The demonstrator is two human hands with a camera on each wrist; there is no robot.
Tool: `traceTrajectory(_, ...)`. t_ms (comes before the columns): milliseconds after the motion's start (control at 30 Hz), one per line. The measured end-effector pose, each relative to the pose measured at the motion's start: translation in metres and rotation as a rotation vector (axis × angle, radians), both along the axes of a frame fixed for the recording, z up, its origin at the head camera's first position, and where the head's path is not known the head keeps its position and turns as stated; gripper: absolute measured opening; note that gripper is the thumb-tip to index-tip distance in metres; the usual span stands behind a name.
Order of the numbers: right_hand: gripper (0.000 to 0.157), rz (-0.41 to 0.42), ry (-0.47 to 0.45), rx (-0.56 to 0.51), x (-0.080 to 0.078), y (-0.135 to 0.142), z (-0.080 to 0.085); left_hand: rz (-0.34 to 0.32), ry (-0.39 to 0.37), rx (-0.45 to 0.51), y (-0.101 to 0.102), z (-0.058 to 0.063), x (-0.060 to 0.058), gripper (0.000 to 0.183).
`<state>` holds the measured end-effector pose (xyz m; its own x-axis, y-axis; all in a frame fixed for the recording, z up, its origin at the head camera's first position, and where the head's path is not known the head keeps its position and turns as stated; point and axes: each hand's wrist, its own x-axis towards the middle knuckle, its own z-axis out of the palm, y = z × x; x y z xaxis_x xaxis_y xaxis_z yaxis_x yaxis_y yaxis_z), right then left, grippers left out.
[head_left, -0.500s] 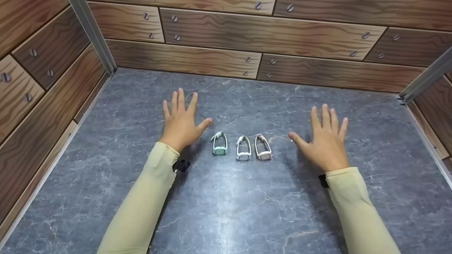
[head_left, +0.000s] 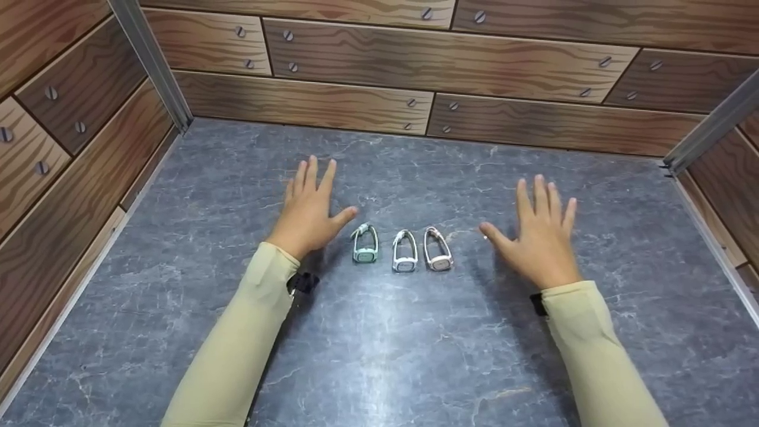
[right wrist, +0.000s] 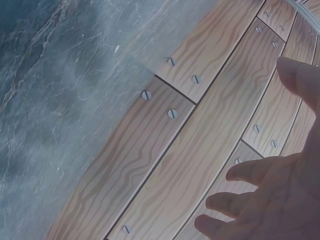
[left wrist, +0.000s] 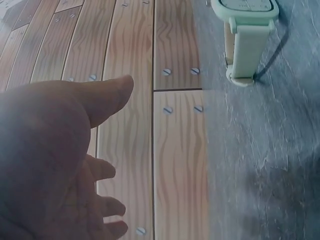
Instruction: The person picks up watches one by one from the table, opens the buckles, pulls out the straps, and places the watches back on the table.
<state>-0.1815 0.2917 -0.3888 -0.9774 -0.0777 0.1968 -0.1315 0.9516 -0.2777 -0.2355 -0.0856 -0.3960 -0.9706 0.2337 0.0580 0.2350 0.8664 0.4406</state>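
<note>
Three wristwatches stand in a row on the grey marbled table, their straps buckled into loops. At the left is a mint green watch (head_left: pixel 366 255), in the middle a white watch (head_left: pixel 405 264), and at the right a pale pinkish watch (head_left: pixel 440 262). My left hand (head_left: pixel 306 216), fingers spread, is left of the green watch and nearest to it, apart from it. The green watch (left wrist: pixel 248 47) also shows at the top of the left wrist view. Right of the pinkish watch, my right hand (head_left: pixel 542 240) has its fingers straight and spread, holding nothing.
Wood-patterned panels (head_left: pixel 356 50) with printed screws wall the table (head_left: pixel 379 356) at the back and both sides. Grey metal posts (head_left: pixel 155 65) stand at the back corners. A dark camera mount (head_left: pixel 303 283) sits at the left wrist, another (head_left: pixel 538 304) at the right.
My left hand has turned slightly, its outer fingers now closer together and tilted. The whole head view has shifted a little. The watches stay in place on the table.
</note>
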Motion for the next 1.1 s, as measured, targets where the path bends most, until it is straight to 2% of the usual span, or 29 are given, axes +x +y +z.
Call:
traceTrajectory(233, 0.102, 0.021, -0.004, -0.012, 0.002, 0.000, 0.006, -0.036, -0.004, 0.038, 0.003, -0.006, -0.003, 0.076)
traceTrajectory(567, 0.095, 0.122, -0.016, -0.065, 0.005, -0.007, 0.009, -0.023, -0.130, 0.103, 0.013, -0.019, -0.007, 0.048)
traceTrajectory(833, 0.093, 0.140, -0.005, -0.077, 0.006, -0.009, 0.010, 0.042, -0.147, 0.116, 0.020, -0.030, -0.011, 0.037)
traceTrajectory(1100, 0.093, 0.150, -0.036, -0.085, 0.006, -0.009, 0.009, 0.086, -0.240, 0.185, 0.025, -0.040, -0.012, 0.029)
